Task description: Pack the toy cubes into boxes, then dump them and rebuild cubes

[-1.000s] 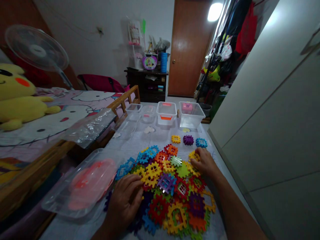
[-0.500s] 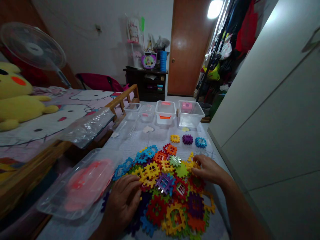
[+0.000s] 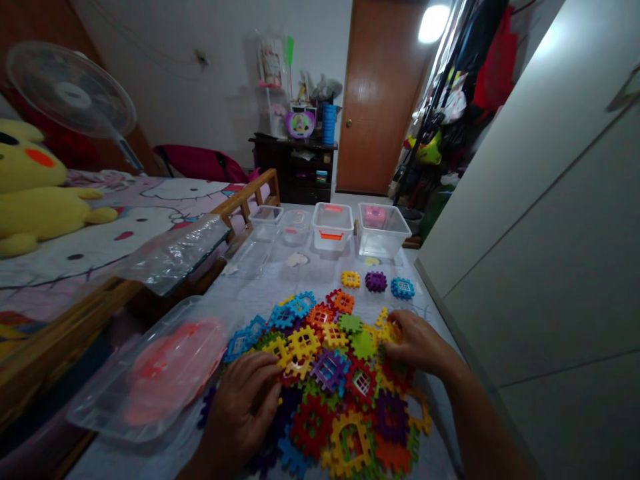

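A heap of colourful notched plastic building tiles lies on the cloth in front of me. My left hand [image 3: 245, 400] rests at the heap's left side, fingers loosely bent and apart from the thumb, with nothing seen in its grasp. Near its fingertips are yellow window tiles [image 3: 303, 341]. At the right side of the heap, my right hand [image 3: 423, 340] has thumb and fingers closed around a yellow tile [image 3: 384, 329], partly hidden by the fingers. A purple window tile [image 3: 330, 371] and a lime green tile [image 3: 363, 345] lie between my hands.
Beyond the heap, a yellow stack [image 3: 351, 279], a purple stack [image 3: 376, 281] and a blue stack [image 3: 403, 288] stand in a row. Clear plastic bins [image 3: 333, 237] line the far end. A clear lid [image 3: 150, 427] with pink pieces lies left. A white cabinet [image 3: 550, 267] borders the right.
My right hand has shifted very slightly at the heap's right side, still at the yellow tile. My left hand stays nearly in place. The view has tilted a little.
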Demonstrator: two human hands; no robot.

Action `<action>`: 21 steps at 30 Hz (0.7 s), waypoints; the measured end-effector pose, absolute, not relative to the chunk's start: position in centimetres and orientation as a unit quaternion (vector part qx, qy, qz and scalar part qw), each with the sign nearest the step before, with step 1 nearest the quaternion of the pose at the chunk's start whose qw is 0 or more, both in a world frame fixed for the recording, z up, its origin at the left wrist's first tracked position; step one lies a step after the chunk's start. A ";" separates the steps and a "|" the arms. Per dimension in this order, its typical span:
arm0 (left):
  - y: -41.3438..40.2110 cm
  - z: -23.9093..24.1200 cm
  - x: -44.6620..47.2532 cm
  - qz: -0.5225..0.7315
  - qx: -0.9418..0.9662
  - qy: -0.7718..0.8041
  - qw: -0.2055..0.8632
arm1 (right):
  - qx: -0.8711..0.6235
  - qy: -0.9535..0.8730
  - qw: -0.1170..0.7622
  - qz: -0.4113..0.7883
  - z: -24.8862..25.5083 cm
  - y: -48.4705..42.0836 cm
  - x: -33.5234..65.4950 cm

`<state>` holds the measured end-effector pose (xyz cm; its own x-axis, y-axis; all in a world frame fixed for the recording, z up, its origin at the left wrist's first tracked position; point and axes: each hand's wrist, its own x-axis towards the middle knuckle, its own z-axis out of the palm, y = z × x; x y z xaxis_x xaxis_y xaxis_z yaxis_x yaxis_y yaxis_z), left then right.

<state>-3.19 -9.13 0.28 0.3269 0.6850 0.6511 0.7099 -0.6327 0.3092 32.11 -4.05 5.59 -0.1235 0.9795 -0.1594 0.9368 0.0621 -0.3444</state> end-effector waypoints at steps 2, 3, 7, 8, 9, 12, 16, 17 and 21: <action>-9.1 0.3 -3.2 -0.393 -0.815 -0.426 0.021 | -0.663 -0.721 0.109 0.170 5.1 -3.6 33.1; -9.1 0.2 -3.2 -0.393 -0.815 -0.427 0.022 | -0.666 -0.716 0.134 0.159 4.8 -3.4 33.5; -8.9 -0.1 -3.3 -0.395 -0.813 -0.427 0.030 | -0.695 -0.689 0.156 0.133 3.3 -2.4 34.9; -8.9 -0.2 -3.4 -0.395 -0.813 -0.427 0.032 | -0.702 -0.685 0.144 0.132 2.9 -2.2 35.0; -8.9 -0.3 -3.4 -0.396 -0.813 -0.426 0.035 | -0.707 -0.683 0.131 0.132 2.6 -2.1 35.1; -8.8 -0.2 -3.4 -0.394 -0.815 -0.423 0.041 | -0.715 -0.679 0.106 0.127 1.9 -2.0 35.3; -8.9 0.0 -3.4 -0.393 -0.817 -0.420 0.042 | -0.716 -0.680 0.090 0.128 1.7 -2.1 35.7; -8.9 0.0 -3.3 -0.394 -0.817 -0.420 0.044 | -0.715 -0.680 0.088 0.133 1.6 -2.1 35.8; -8.8 -0.2 -3.3 -0.395 -0.815 -0.422 0.047 | -0.708 -0.684 0.093 0.149 1.6 -2.0 35.9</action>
<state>-3.31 -8.81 -0.22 0.3329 0.6504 0.6828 0.7245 -0.6398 0.2563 35.92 -1.97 1.58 0.0197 0.9963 -0.0840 0.9411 -0.0469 -0.3348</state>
